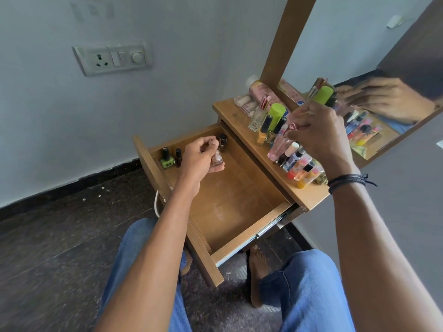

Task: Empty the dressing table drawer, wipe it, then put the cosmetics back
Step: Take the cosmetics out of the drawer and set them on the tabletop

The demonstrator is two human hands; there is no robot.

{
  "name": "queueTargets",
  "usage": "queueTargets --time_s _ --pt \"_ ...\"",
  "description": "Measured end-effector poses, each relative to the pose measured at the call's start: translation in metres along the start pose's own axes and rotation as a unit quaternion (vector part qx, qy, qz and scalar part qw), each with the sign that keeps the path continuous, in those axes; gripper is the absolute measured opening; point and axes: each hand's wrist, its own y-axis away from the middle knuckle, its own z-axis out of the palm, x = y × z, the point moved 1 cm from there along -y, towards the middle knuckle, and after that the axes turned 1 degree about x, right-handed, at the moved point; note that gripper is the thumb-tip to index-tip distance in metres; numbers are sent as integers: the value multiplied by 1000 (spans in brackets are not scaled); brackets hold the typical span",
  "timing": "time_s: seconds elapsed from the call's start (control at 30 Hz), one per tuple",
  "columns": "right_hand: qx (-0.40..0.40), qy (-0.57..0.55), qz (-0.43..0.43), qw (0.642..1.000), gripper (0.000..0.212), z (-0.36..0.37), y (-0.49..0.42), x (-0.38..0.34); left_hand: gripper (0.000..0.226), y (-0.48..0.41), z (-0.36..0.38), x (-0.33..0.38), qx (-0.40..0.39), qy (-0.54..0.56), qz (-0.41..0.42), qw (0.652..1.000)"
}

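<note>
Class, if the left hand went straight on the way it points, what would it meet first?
Probably the dark bottle standing in the drawer just beyond the left hand; depth is unclear.

Wall switch panel, mirror, dark floor

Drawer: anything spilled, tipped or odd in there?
Nothing spilled or tipped. In the drawer, the green bottle and two dark bottles stand upright along one wall; the left hand holds a pink bottle there. Only oddity: faint whitish smears on the drawer floor.
</note>
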Motion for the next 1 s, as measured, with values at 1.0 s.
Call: queueTargets --time_s 1.0 --pt "-110 -55 -78 989 19 90 26 -69 70 -10 -15 4 -41 -75 151 985"
